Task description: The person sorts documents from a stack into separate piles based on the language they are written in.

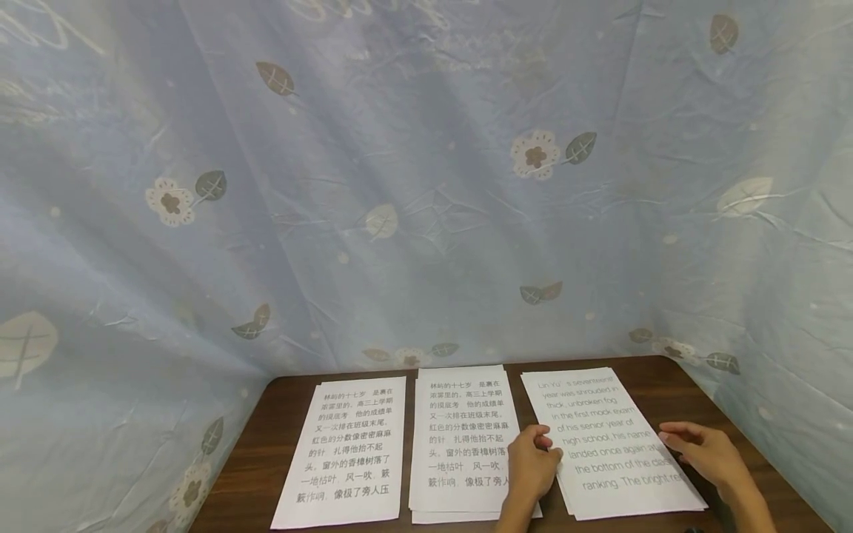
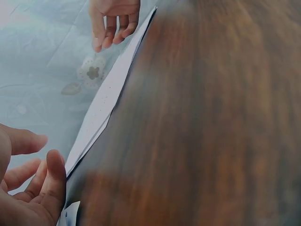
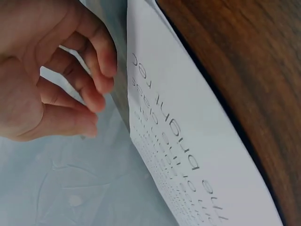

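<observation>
A stack of white sheets with English print (image 1: 600, 444) lies on the right of the table, slightly turned, its sheets not quite aligned. My left hand (image 1: 533, 463) is at the stack's left edge, over the lower right corner of the middle stack with Chinese print (image 1: 460, 444). In the left wrist view its thumb and fingers are apart, with nothing between them. On the other side, my right hand (image 1: 706, 455) hovers by the right edge of the English stack. The right wrist view shows its fingers (image 3: 89, 89) loosely bent, holding nothing, beside the paper.
Another stack with Chinese print (image 1: 346, 451) lies on the left of the dark wooden table (image 1: 233, 474). A pale blue curtain (image 1: 426, 185) with leaves and flowers hangs behind and along both sides of the table. Something small and dark (image 1: 693, 530) shows at the bottom edge.
</observation>
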Available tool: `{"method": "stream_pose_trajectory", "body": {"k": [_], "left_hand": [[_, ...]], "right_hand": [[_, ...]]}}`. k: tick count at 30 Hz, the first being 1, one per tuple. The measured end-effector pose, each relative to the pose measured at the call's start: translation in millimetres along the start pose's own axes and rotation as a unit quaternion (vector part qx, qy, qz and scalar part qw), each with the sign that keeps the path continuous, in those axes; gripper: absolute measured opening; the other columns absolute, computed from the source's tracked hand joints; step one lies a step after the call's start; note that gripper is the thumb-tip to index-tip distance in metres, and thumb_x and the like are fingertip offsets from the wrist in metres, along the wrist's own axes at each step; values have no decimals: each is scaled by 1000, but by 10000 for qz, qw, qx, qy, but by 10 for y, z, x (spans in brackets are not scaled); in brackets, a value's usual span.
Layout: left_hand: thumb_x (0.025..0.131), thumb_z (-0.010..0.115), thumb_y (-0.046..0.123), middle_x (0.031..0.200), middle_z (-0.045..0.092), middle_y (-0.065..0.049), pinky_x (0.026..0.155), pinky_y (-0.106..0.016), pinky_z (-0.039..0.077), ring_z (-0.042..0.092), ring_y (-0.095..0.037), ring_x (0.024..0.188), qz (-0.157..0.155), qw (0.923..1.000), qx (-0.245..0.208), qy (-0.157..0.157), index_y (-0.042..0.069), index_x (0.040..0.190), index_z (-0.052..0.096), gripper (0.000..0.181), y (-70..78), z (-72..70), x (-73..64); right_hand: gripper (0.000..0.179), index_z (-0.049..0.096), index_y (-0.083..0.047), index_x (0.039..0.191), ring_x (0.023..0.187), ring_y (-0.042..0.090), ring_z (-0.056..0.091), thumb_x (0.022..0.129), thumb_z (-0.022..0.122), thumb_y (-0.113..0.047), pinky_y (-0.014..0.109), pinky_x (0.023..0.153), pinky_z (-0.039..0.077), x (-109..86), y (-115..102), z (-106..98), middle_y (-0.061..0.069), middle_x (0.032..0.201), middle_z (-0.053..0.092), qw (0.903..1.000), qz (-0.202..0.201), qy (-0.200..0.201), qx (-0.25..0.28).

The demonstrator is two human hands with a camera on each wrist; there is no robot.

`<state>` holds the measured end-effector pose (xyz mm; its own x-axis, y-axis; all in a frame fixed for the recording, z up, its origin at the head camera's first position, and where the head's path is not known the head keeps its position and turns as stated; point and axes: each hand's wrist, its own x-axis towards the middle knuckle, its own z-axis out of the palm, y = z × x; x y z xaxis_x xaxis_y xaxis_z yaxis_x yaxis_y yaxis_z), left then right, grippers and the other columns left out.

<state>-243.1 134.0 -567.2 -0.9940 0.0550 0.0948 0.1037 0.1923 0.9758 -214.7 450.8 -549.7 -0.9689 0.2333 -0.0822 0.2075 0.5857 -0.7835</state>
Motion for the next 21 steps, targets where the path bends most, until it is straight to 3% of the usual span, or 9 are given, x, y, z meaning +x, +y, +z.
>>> {"method": "stream_pose_trajectory", "body": {"k": [3, 7, 12, 21], "left_hand": [[80, 81, 1, 89, 71, 3, 60, -17, 51, 59, 2, 67, -40, 10000, -3, 5, 5, 118, 77, 39, 5, -5, -1], [80, 82, 1, 89, 71, 3, 57, -16, 51, 59, 1, 65, -74, 9999, -80, -13, 4, 119, 77, 39, 10, -16, 1], [80, 81, 0, 88, 71, 3, 52, -15, 51, 60, 1, 62, -50, 9998, -174, -49, 3, 119, 76, 39, 18, -22, 10], [81, 80, -3, 88, 69, 3, 49, -15, 51, 61, -1, 58, -198, 9985, -487, -178, 1, 121, 75, 40, 38, -63, 24]], "right_hand": [[60, 59, 12, 143, 90, -8, 64, 107, 67, -36, 22, 79, 61, -1, -15, -1, 26, 135, 71, 9997, -60, -66, 249], [57, 59, 12, 143, 92, -2, 68, 107, 68, -30, 23, 80, 62, 4, -30, 4, 11, 122, 77, 9984, -46, -141, 537], [53, 60, 12, 142, 93, 1, 68, 106, 70, -26, 23, 82, 63, 16, -26, 19, -2, 113, 75, 9961, -7, -291, 832], [50, 62, 11, 141, 94, 6, 71, 105, 70, -24, 27, 83, 64, 21, -51, 46, -5, 109, 74, 9912, 42, -516, 1219]]}}
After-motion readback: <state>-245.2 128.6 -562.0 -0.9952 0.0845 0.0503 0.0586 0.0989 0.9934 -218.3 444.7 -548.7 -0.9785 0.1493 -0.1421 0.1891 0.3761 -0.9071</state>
